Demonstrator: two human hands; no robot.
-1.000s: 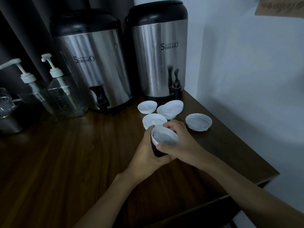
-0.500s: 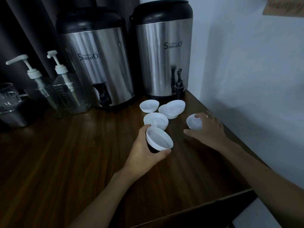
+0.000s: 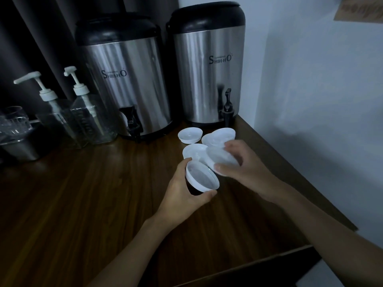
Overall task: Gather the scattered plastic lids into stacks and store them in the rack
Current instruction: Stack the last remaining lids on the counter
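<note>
My left hand grips a small stack of white plastic lids, tilted toward me above the wooden counter. My right hand holds a single white lid by its rim, just above and right of the stack, nearly touching it. On the counter behind them lies one lid, partly hidden by the held ones. Farther back sit a lone lid and two overlapping lids. No rack is in view.
Two steel drink dispensers stand at the back with black taps facing the lids. Two pump bottles and a metal container with glassware are at the left. A wall borders the counter's right edge.
My right hand picked up the lid that lay at the far right and carried it left to the stack in my left hand. The left hand stayed almost still.
</note>
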